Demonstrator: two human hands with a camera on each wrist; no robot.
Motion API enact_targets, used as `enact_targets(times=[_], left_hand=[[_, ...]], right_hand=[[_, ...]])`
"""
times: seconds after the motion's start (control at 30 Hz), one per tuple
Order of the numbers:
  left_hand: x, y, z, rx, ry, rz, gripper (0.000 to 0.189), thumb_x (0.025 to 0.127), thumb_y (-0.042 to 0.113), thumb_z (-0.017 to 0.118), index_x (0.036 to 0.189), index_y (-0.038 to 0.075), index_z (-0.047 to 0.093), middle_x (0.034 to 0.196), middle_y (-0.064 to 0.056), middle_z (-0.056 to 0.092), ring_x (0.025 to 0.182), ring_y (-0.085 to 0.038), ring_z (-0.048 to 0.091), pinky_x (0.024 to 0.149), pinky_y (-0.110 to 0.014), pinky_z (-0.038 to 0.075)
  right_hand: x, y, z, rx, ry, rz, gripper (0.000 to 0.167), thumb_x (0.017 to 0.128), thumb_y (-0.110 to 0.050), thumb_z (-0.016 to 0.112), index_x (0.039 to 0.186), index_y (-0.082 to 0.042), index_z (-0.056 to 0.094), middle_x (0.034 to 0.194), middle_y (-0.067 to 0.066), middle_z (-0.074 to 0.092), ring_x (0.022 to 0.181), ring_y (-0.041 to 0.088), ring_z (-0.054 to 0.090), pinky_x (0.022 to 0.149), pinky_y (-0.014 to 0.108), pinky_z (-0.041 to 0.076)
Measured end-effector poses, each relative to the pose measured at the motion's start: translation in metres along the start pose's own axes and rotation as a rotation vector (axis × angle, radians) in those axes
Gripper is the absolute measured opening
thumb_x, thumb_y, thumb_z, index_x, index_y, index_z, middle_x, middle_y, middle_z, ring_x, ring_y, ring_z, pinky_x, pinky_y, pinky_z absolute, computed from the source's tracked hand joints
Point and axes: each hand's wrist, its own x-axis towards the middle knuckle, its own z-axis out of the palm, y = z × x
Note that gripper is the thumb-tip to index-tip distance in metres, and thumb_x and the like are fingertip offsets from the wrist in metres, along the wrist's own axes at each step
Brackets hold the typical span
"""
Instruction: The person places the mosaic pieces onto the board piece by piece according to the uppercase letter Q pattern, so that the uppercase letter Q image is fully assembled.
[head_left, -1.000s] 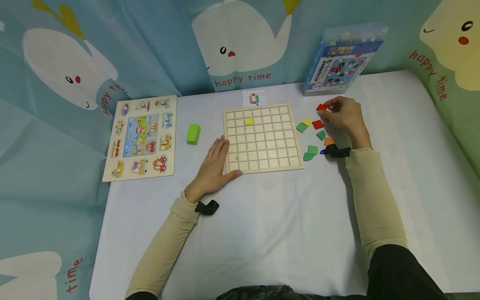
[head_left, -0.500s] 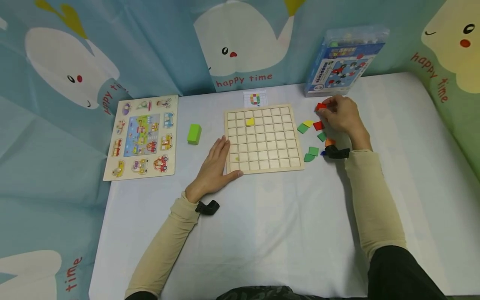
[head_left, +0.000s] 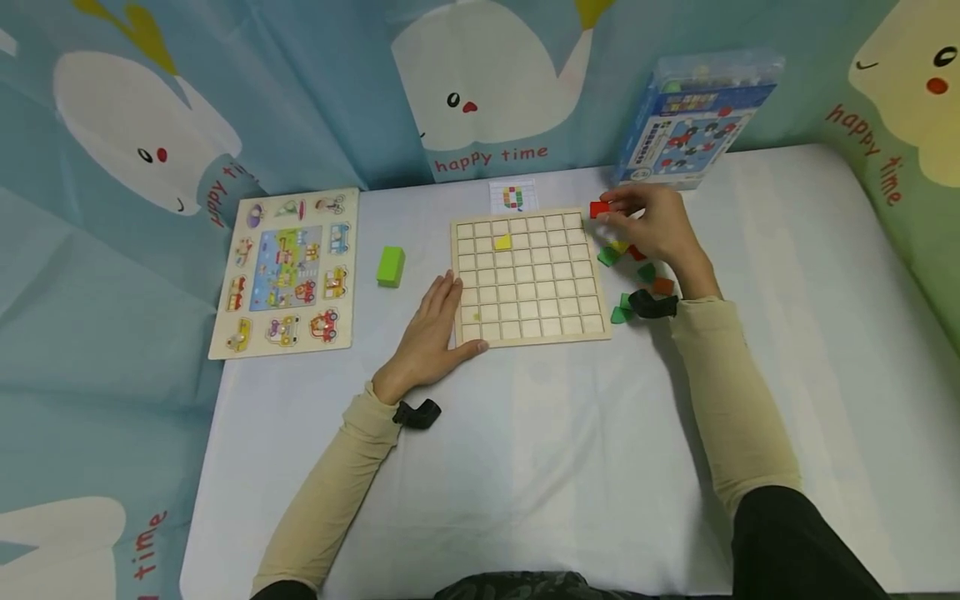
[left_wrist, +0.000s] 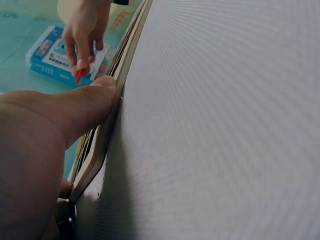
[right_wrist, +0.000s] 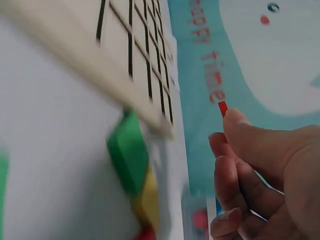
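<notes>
While a puzzle board (head_left: 258, 340) lies flat at the far left and a green block (head_left: 390, 267) sits between it and the grid, the left hand (head_left: 427, 337) rests against the near left corner of the grid board (head_left: 528, 279), fingers straight along its side and thumb on the near edge. One yellow tile (head_left: 502, 242) lies in the second row from the far side, third column from the left; behind the board is a pattern card (head_left: 513, 197), too small here to read cell by cell. Off the board's far right corner, a red tile (head_left: 598, 209) is pinched between thumb and forefinger of the right hand (head_left: 652, 221), clear of the tabletop. Loose tiles (head_left: 647, 272) lie partly under that hand and wrist, and a boxed set (head_left: 686, 125) stands behind them.

I judge the step in hand to be adding this red tile to the grid. The next move calls for choosing its cell from the card, lining up its edges and releasing it flat, with the left hand steadying the board.
</notes>
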Motion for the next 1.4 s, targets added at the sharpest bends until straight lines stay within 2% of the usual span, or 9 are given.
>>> enact_targets(times=[0.1, 0.2, 0.33, 0.43, 0.67, 0.83, 0.93, 1.2, 1.4], left_hand=[[0.002, 0.001, -0.001, -0.008, 0.002, 0.003, 0.104, 0.101, 0.045, 0.069, 0.169, -0.001, 0.006, 0.179, -0.015, -0.004, 0.166, -0.031, -0.007, 0.132, -0.057, 0.009], [0.003, 0.003, -0.001, -0.014, 0.009, 0.006, 0.104, 0.101, 0.045, 0.070, 0.169, -0.001, 0.007, 0.179, -0.015, -0.003, 0.166, -0.031, -0.007, 0.131, -0.058, 0.011], [0.003, 0.003, 0.002, -0.011, 0.006, 0.005, 0.105, 0.100, 0.045, 0.070, 0.169, -0.001, 0.007, 0.179, -0.015, -0.003, 0.166, -0.031, -0.006, 0.131, -0.058, 0.011], [0.004, 0.005, 0.002, -0.002, 0.010, 0.011, 0.105, 0.100, 0.046, 0.070, 0.170, -0.001, 0.007, 0.179, -0.014, -0.003, 0.166, -0.030, -0.006, 0.132, -0.056, 0.011], [0.005, 0.008, 0.002, 0.010, -0.002, 0.015, 0.105, 0.101, 0.047, 0.070, 0.169, -0.001, 0.007, 0.179, -0.015, -0.003, 0.166, -0.031, -0.006, 0.132, -0.056, 0.012], [0.003, 0.006, 0.001, 0.007, 0.004, 0.004, 0.105, 0.100, 0.046, 0.071, 0.169, -0.001, 0.007, 0.179, -0.014, -0.003, 0.166, -0.031, -0.006, 0.132, -0.056, 0.011], [0.002, 0.005, 0.002, 0.009, 0.006, 0.003, 0.105, 0.100, 0.046, 0.071, 0.169, -0.001, 0.008, 0.179, -0.014, -0.003, 0.166, -0.031, -0.006, 0.132, -0.056, 0.011], [0.002, 0.001, 0.002, 0.018, 0.006, -0.011, 0.105, 0.100, 0.047, 0.070, 0.170, 0.000, 0.007, 0.179, -0.014, -0.003, 0.166, -0.030, -0.006, 0.132, -0.056, 0.011], [0.001, -0.001, 0.001, 0.021, -0.003, -0.018, 0.105, 0.100, 0.047, 0.070, 0.170, 0.000, 0.007, 0.179, -0.014, -0.003, 0.166, -0.030, -0.006, 0.132, -0.056, 0.011]], right_hand=[[0.006, -0.009, 0.010, 0.019, -0.024, -0.029, 0.032, 0.102, -0.024, 0.073, 0.127, -0.004, 0.076, 0.114, 0.023, 0.075, 0.092, 0.013, 0.064, 0.070, 0.020, 0.043], [0.010, -0.019, 0.019, 0.046, -0.074, -0.045, 0.032, 0.102, -0.024, 0.073, 0.128, -0.005, 0.075, 0.114, 0.022, 0.074, 0.098, 0.025, 0.066, 0.071, 0.025, 0.044], [0.014, -0.029, 0.031, 0.066, -0.145, -0.072, 0.033, 0.101, -0.020, 0.074, 0.129, -0.004, 0.074, 0.114, 0.022, 0.074, 0.100, 0.031, 0.066, 0.079, 0.027, 0.045], [0.017, -0.034, 0.037, 0.068, -0.200, -0.090, 0.032, 0.101, -0.016, 0.073, 0.130, -0.003, 0.073, 0.114, 0.022, 0.073, 0.100, 0.031, 0.065, 0.081, 0.026, 0.046], [0.019, -0.038, 0.049, 0.106, -0.301, -0.046, 0.029, 0.098, -0.011, 0.076, 0.125, -0.001, 0.072, 0.111, 0.021, 0.071, 0.097, 0.028, 0.065, 0.079, 0.020, 0.047], [0.023, -0.040, 0.061, 0.133, -0.316, -0.052, 0.032, 0.094, -0.014, 0.081, 0.122, -0.002, 0.072, 0.109, 0.020, 0.072, 0.090, 0.023, 0.063, 0.076, 0.021, 0.045], [0.025, -0.040, 0.065, 0.109, -0.305, -0.050, 0.032, 0.093, -0.015, 0.083, 0.120, -0.003, 0.073, 0.108, 0.019, 0.073, 0.086, 0.021, 0.063, 0.075, 0.023, 0.045], [0.028, -0.041, 0.075, 0.055, -0.275, -0.065, 0.030, 0.090, -0.016, 0.086, 0.116, -0.005, 0.076, 0.106, 0.016, 0.072, 0.089, 0.025, 0.062, 0.082, 0.032, 0.047], [0.029, -0.041, 0.081, 0.042, -0.280, -0.044, 0.029, 0.091, -0.018, 0.085, 0.115, -0.006, 0.077, 0.104, 0.015, 0.072, 0.088, 0.025, 0.059, 0.081, 0.034, 0.044]])
